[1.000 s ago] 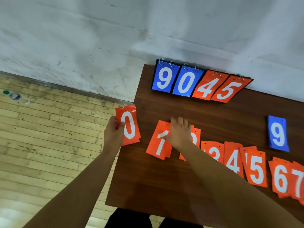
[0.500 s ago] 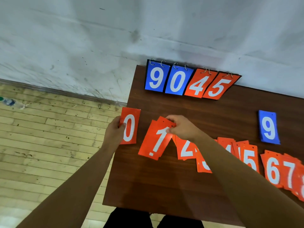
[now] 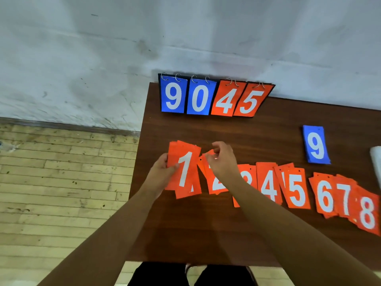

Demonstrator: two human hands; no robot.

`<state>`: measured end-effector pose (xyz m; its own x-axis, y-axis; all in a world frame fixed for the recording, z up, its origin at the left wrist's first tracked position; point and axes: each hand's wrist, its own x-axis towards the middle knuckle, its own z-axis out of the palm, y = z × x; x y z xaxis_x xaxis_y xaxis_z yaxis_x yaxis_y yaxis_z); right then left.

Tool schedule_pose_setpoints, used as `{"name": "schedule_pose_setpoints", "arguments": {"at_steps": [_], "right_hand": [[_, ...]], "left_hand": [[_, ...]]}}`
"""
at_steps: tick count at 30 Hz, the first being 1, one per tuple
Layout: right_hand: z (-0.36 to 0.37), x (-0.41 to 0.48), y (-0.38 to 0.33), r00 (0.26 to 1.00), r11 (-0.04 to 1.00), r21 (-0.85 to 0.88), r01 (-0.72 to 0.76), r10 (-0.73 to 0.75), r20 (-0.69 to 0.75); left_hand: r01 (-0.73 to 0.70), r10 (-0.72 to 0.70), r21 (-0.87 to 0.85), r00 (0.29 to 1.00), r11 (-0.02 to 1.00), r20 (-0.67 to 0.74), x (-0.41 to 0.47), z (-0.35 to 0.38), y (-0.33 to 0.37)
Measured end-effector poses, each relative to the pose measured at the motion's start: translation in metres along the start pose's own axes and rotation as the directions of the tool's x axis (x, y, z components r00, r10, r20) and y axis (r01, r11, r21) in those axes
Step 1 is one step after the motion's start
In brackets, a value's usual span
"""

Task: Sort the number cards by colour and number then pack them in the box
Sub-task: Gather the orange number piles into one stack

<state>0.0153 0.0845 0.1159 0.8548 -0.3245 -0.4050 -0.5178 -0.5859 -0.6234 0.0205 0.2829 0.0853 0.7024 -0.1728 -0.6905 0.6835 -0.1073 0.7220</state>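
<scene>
- Dark wooden table [image 3: 268, 124]: carries the flip scoreboard [image 3: 214, 98] at its far edge against the wall; right side cut off by the frame.
- Row of orange piles 4 [image 3: 268, 186], 5 [image 3: 296, 190], 6 [image 3: 324, 195], 7 [image 3: 346, 195] and 8 [image 3: 368, 213]: lying flat, overlapping, nearer than the scoreboard and off to its right; number of cards in each hard to tell.
- Orange 3 pile [image 3: 248, 176]: nearer than the scoreboard's orange 4, mostly hidden behind the right forearm.
- Left hand [image 3: 162, 174]: nearer than the scoreboard's blue 9, gripping the orange 1 stack [image 3: 185, 170] by its left edge, thumb on the face; cards beneath the top one mostly covered.
- Right hand [image 3: 222, 162]: nearer than the scoreboard's blue 0, fingers curled, pinching the top edge of the orange 2 pile [image 3: 216, 185]; upper half of the digit hidden.
- Blue 9 card [image 3: 315, 145]: flat, alone, nearer than the scoreboard and well to its right.
- White object [image 3: 376, 159]: far right of the scoreboard, cut off, not identifiable.
</scene>
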Motion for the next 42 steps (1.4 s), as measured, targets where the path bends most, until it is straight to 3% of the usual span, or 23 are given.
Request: {"name": "schedule_pose_setpoints", "arguments": {"at_steps": [2, 6, 9, 11, 14, 17, 20, 23, 26, 30, 33, 35, 37, 39, 42], "right_hand": [[-0.002, 0.002, 0.023, 0.994, 0.987, -0.139, -0.082, 0.070, -0.088], [0.006, 0.000, 0.043, 0.977, 0.842, -0.496, -0.210, 0.205, -0.064], [0.017, 0.005, 0.040, 0.978, 0.780, -0.593, -0.200, 0.192, -0.079], [0.023, 0.009, 0.038, 0.973, 0.790, -0.569, -0.226, 0.214, -0.089], [0.027, 0.016, 0.036, 0.961, 0.841, -0.473, -0.261, 0.271, -0.049], [0.025, 0.021, 0.040, 0.979, 0.919, -0.344, -0.193, 0.202, -0.011], [0.009, 0.017, 0.042, 0.978, 0.978, 0.019, -0.207, 0.206, 0.044], [-0.014, 0.003, 0.045, 0.927, 0.794, 0.478, -0.375, 0.331, 0.177], [-0.029, -0.010, 0.043, 0.885, 0.620, 0.634, -0.462, 0.362, 0.291], [-0.037, -0.020, 0.040, 0.886, 0.650, 0.605, -0.461, 0.375, 0.272], [-0.031, -0.026, 0.043, 0.932, 0.812, 0.459, -0.361, 0.334, 0.142], [-0.025, -0.033, 0.043, 0.971, 0.903, 0.359, -0.237, 0.224, 0.077], [-0.020, -0.036, 0.049, 0.983, 0.931, 0.315, -0.184, 0.166, 0.083], [-0.025, -0.037, 0.059, 0.979, 0.932, 0.300, -0.205, 0.192, 0.072], [-0.036, -0.040, 0.095, 0.981, 0.986, -0.020, -0.164, 0.161, -0.108]], "left_hand": [[0.026, -0.026, 0.007, 0.998, 1.000, -0.064, 0.002, -0.001, -0.006], [0.023, -0.019, 0.035, 0.993, 0.999, -0.117, 0.001, -0.008, -0.022], [0.010, -0.001, 0.055, 0.989, 0.998, -0.145, -0.003, -0.010, -0.028], [0.016, -0.001, 0.082, 0.985, 0.996, -0.175, -0.007, -0.011, -0.030], [0.016, 0.005, 0.100, 0.979, 0.995, -0.205, -0.010, -0.013, -0.035], [0.026, 0.002, 0.109, 0.969, 0.994, -0.249, -0.012, -0.015, -0.037], [0.021, 0.002, 0.069, 0.951, 0.997, -0.308, -0.011, -0.016, -0.039], [0.019, 0.008, 0.069, 0.930, 0.997, -0.368, -0.011, -0.013, -0.035], [0.016, -0.001, 0.044, 0.947, 0.999, -0.322, -0.012, 0.002, -0.026], [0.010, -0.022, -0.115, 0.994, 0.993, -0.106, -0.016, 0.032, -0.010], [-0.011, 0.022, -0.197, 0.998, 0.980, 0.051, -0.019, 0.055, -0.004], [-0.024, 0.039, -0.128, 0.993, 0.992, 0.115, -0.018, 0.069, -0.007], [-0.052, 0.055, -0.023, 0.992, 0.998, 0.110, -0.017, 0.079, -0.011], [-0.053, 0.052, 0.012, 0.998, 0.999, 0.017, -0.013, 0.085, -0.015], [0.010, -0.017, -0.072, 0.996, 0.997, -0.089, -0.012, 0.089, -0.017]]}}
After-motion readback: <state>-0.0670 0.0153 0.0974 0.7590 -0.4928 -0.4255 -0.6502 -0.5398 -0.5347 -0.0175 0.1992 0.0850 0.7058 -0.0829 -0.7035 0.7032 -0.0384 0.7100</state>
